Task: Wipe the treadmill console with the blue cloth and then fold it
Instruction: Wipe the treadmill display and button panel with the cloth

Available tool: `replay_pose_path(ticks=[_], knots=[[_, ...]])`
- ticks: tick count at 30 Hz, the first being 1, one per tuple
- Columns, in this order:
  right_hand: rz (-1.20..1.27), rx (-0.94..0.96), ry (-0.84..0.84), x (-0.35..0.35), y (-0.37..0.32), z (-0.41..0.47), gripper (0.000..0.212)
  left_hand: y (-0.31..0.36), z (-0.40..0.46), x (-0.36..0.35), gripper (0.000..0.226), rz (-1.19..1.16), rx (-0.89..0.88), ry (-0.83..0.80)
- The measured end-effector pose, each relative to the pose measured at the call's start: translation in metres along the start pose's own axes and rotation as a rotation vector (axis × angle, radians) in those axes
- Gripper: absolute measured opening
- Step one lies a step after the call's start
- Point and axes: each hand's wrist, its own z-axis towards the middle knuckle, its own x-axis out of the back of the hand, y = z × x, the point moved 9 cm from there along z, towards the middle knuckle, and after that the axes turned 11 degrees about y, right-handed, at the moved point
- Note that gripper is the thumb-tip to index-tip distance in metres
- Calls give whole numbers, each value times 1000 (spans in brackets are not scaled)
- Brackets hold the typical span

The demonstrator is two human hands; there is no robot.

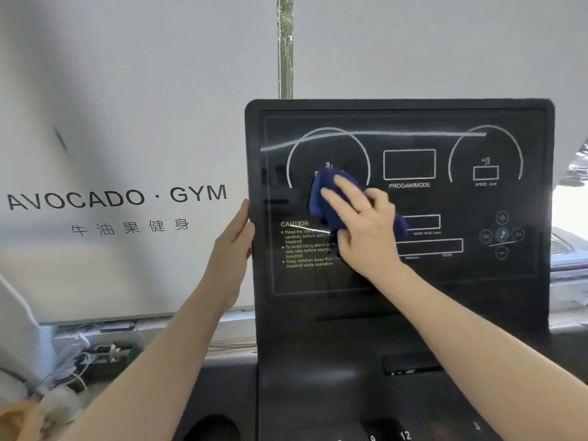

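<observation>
The black treadmill console (pixel 410 122) stands upright in front of me, with white dial outlines, a PROGRAM/MODE box and a CAUTION text block. My right hand (pixel 362 224) presses a bunched dark blue cloth (pixel 324 198) flat against the left-centre of the panel, fingers straight and spread over it. The cloth covers the lower part of the left dial and part of the caution text. My left hand (pixel 232 246) rests along the console's left edge; its thumb and fingertips lie hidden behind the edge.
A white wall with "AVOCADO · GYM" lettering (pixel 117 198) fills the left. Cables and a power strip (pixel 105 351) lie on the floor at lower left. A round cup holder (pixel 213 428) and a small black slot (pixel 410 366) sit on the lower console.
</observation>
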Motion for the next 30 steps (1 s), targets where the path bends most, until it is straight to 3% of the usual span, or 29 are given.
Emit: replay_pose_path(ticks=[3,5,8,10,12,18,20,22,26,28,30], knots=[[87,299,-173,-17,-54,-39,55,2,4,3,44,55,-10,-32],[137,364,-201,-18,-56,-32,55,5,2,8,43,118,-32,0],[118,119,-91,-14,-33,-1,56,7,-12,18,38,129,-54,110],[86,-65,-33,-14,-30,3,55,-3,-26,22,37,125,-23,81],[97,-67,-60,-18,-48,-10,56,-15,-41,24,37,157,3,5],[225,526,-402,-23,-119,-108,52,-37,-65,27,43,195,112,-125],[195,646,-427,-22,-117,-110,52,-41,-68,29,43,238,113,-134],[148,529,-348,-19,-97,-85,54,-45,-73,32,39,218,147,-131],[146,51,-163,-12,-64,-60,58,-55,-88,32,39,237,202,-183],[204,16,-183,-14,-79,-74,59,-57,-92,31,38,195,215,-162],[256,141,-271,-18,-105,-100,60,-56,-93,30,34,138,229,-129]])
